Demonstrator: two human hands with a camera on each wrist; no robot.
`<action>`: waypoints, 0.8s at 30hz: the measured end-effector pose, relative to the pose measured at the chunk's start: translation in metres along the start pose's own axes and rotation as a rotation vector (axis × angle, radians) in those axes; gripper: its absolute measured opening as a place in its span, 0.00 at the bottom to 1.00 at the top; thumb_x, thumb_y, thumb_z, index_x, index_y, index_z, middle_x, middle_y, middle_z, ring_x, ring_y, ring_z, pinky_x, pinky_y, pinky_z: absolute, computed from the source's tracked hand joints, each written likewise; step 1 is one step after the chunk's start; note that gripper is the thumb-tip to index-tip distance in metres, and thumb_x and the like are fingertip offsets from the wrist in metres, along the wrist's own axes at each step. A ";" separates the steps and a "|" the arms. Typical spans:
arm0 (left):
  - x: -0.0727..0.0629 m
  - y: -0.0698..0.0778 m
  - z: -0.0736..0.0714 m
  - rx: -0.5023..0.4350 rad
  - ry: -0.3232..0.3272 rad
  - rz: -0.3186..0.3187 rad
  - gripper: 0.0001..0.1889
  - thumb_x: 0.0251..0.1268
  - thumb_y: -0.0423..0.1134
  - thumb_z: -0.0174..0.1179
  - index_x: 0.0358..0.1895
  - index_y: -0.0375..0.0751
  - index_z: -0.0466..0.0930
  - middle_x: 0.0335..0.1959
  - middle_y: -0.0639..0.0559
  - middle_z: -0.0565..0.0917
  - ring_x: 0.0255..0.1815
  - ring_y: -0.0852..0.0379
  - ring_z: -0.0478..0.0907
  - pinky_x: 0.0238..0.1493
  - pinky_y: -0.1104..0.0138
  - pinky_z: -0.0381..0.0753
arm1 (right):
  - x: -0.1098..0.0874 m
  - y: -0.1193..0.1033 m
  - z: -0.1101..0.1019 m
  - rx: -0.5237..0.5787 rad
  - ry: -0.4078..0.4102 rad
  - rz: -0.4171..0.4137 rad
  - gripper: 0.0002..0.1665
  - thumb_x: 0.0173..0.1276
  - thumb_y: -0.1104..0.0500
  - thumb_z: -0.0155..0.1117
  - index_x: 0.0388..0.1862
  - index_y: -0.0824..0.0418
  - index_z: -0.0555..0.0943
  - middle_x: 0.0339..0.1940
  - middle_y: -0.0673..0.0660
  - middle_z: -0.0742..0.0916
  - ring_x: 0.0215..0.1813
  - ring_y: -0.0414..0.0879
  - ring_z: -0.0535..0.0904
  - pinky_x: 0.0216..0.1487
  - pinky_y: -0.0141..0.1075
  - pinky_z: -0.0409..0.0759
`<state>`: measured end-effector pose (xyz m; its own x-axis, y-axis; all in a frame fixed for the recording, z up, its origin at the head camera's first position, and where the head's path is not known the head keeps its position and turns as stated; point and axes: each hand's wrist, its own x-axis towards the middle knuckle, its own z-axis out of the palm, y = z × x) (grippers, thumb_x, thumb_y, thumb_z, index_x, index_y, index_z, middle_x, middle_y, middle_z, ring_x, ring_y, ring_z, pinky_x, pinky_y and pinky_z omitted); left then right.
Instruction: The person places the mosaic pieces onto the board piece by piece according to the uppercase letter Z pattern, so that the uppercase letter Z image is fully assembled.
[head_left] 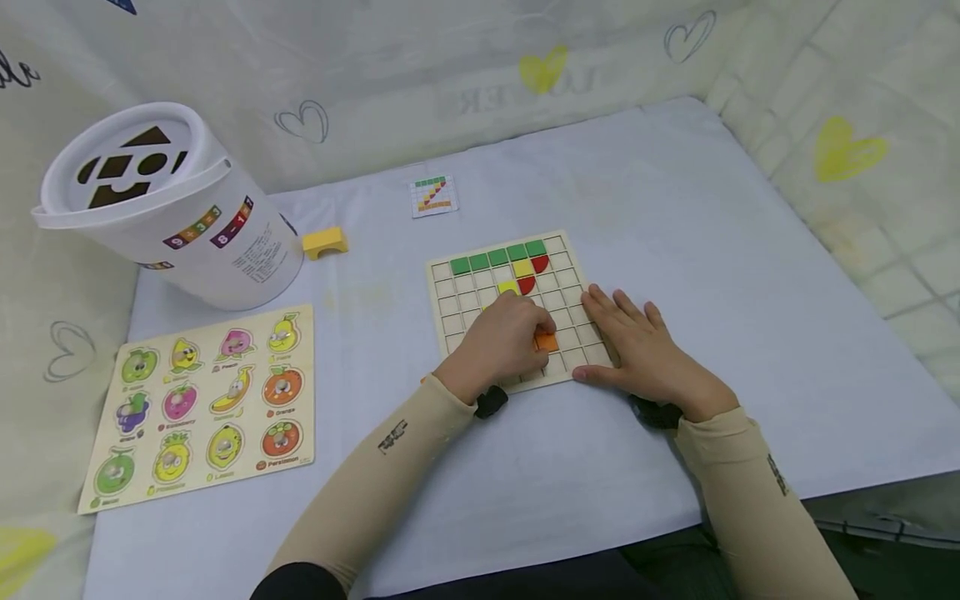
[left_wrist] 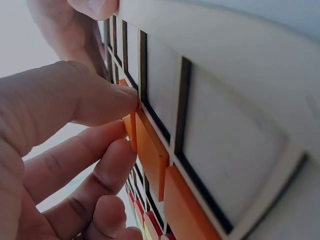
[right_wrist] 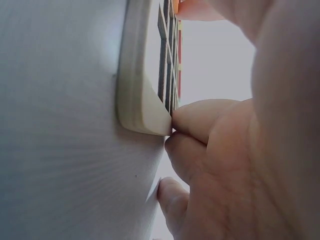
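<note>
A wooden grid board (head_left: 552,300) lies on the table. Along its top runs a row of green square tiles (head_left: 498,257), with yellow squares (head_left: 522,268) and red rounded tiles (head_left: 527,285) stepping down below. My left hand (head_left: 498,337) is over the lower part of the board, hiding some cells. Between its thumb and fingers it pinches an orange square tile (left_wrist: 129,131), close beside other orange tiles (left_wrist: 151,155) set in the grid. My right hand (head_left: 648,354) rests at the board's right edge, fingers extended and touching the rim (right_wrist: 135,107).
A small pattern card (head_left: 434,197) lies behind the board. To the left are a yellow arch block (head_left: 325,242), a white bucket (head_left: 251,250) with shaped holes in its lid, and a fruit puzzle board (head_left: 202,346). White cloth (head_left: 787,333) covers the table.
</note>
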<state>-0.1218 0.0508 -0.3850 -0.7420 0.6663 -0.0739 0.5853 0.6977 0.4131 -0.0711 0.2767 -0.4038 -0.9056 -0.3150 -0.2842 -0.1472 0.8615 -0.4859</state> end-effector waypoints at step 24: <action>-0.070 -0.058 -0.023 -0.075 0.112 -0.207 0.10 0.60 0.40 0.70 0.44 0.45 0.92 0.41 0.54 0.90 0.48 0.52 0.78 0.54 0.61 0.80 | -0.002 -0.001 -0.002 -0.014 -0.014 0.009 0.69 0.65 0.31 0.70 0.88 0.54 0.39 0.89 0.57 0.45 0.88 0.67 0.37 0.80 0.71 0.32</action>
<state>-0.1111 -0.0427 -0.3824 -0.8777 0.4749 -0.0645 0.3943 0.7920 0.4662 -0.0701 0.2776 -0.4012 -0.9012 -0.3126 -0.3003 -0.1444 0.8698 -0.4718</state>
